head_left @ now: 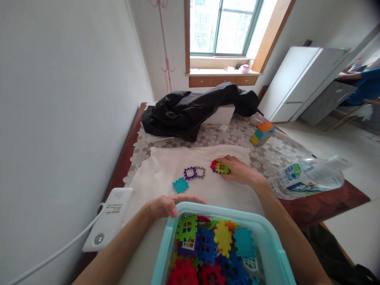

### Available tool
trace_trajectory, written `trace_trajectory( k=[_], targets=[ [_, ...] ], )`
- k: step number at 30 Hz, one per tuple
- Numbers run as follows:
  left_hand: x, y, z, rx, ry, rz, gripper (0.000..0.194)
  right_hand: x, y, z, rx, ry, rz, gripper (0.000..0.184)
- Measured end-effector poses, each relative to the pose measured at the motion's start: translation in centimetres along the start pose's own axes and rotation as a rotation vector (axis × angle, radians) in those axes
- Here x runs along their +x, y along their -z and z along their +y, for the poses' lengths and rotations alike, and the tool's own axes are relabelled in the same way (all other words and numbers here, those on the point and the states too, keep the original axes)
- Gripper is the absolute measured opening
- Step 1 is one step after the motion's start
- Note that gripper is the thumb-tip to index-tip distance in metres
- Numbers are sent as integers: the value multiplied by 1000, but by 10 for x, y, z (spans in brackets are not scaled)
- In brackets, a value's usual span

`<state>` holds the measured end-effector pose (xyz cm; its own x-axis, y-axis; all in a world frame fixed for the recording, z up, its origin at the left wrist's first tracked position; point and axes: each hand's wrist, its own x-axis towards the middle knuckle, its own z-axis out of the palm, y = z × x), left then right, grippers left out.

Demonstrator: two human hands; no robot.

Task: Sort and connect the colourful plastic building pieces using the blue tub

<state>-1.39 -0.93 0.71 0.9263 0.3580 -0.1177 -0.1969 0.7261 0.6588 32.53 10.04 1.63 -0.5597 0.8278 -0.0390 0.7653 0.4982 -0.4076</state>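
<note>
Risk noted: green tile [222,168] is pinched against red tile [213,164] by the closed right hand [240,170] mid-table; slippage could scatter both. Left hand [166,205], open and empty, rests at the bin [166,253] rim near the table's near edge; tipping is possible.

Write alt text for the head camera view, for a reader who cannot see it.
A person's right hand rests on joined green and red toy tiles on a white cloth, while the left hand hovers open at the rim of a teal bin full of colourful interlocking tiles. Loose teal, purple and grey tiles lie between.
</note>
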Motion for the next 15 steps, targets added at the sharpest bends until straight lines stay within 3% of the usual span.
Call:
trace_trajectory(
  k=[5,9,15],
  targets=[
    [-1,1,-1,-11,-2,12,89,-1,-5,2,23,-79,24,70],
    [-1,1,-2,4,0,26,89,-2,-4,4,39,-57,23,74],
    [0,0,0,32,0,40,88,-5,6,16,22,-40,7,44]
  ],
)
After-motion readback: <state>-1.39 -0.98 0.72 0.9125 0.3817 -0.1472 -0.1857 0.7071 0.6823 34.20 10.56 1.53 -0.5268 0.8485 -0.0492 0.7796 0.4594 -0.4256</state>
